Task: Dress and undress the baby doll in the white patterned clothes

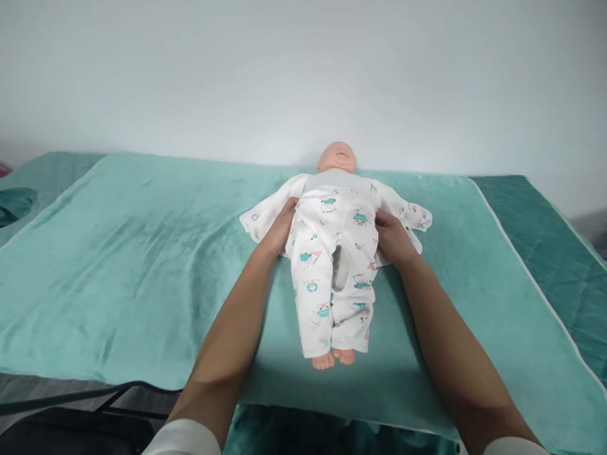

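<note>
Flanking the dressed doll (pixel 327 221), the left hand (pixel 283 230) and right hand (pixel 395 240) contacted opposite sides of the printed trousers (pixel 312 278). Fabric partly hid the fingers of both hands; whether they gripped it could not be determined. The doll lay face up on the green blanket (pixel 142 253), head nearest the wall (pixel 303 76), jacket sleeves (pixel 271 210) spread outward.

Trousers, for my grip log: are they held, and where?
Left hand and right hand touch the trousers at either hip; whether they grip cannot be told.
</note>
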Demonstrator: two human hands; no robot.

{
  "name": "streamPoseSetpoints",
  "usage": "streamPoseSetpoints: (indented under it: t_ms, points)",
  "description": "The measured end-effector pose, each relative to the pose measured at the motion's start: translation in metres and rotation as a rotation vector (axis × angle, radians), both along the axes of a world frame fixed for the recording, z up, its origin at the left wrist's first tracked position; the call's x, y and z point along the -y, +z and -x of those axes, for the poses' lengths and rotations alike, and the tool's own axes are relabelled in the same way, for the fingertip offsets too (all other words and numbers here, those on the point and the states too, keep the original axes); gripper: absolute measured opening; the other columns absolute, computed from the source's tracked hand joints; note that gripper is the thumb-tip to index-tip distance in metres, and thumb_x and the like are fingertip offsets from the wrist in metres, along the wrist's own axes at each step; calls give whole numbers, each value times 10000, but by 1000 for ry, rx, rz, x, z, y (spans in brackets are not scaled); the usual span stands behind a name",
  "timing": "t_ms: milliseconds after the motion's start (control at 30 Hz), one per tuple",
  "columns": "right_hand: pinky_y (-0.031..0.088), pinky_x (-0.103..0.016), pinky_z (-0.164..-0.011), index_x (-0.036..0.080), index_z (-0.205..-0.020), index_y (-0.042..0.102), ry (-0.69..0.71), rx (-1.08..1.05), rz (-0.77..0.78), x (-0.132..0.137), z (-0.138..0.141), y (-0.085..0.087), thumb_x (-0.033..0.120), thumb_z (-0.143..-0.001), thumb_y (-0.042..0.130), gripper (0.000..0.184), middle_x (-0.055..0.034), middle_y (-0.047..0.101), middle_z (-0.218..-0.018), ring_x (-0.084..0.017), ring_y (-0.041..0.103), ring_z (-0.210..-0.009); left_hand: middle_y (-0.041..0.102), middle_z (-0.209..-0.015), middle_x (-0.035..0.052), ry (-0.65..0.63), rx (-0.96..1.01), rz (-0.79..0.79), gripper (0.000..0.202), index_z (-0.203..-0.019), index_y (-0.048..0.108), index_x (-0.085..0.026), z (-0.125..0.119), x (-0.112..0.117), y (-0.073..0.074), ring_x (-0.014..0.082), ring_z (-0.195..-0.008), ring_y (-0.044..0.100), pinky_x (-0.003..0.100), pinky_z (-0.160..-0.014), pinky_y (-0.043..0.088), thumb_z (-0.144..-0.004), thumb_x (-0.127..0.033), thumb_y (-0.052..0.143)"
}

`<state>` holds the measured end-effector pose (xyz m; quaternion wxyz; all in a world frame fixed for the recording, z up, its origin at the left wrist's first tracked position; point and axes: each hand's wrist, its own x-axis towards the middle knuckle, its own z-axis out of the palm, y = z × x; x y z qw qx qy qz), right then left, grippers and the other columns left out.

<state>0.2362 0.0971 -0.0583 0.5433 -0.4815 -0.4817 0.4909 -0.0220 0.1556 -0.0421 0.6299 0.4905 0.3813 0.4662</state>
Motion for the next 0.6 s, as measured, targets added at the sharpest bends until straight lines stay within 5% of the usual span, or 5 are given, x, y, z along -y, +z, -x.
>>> streamPoseSetpoints:
  t_ms: [200, 367, 600]
  points:
    - [510, -387, -861, 241, -830, 679, -156, 268, -57, -1, 2, -3, 344, -796, 701, 111, 19, 685, -820, -211, 595, -858, 651, -906, -8, 94, -109, -94, 157, -836, 651, -247, 0, -4, -8, 195, -973, 574, 267, -859, 428, -854, -382, 729]
    - [465, -365, -765, 232, -700, 616, -282, 430, -53, -1, 5, 2, 370, -785, 709, 187, 1, 613, -703, -215, 518, -772, 683, -1026, 11, 197, -149, -205, 113, -966, 708, -254, -5, -4, -6, 193, -1022, 586, 279, -931, 429, -856, -272, 699]
    - [501, -333, -824, 257, -936, 653, -451, 330, -212, 0, 8, 12, 316, -845, 663, 109, -20, 667, -946, -193, 600, -902, 702, -1012, 35, 334, -196, -367, 87, -869, 783, -232, -11, -5, 12, 199, -1031, 613, 288, -971, 443, -858, -262, 702]
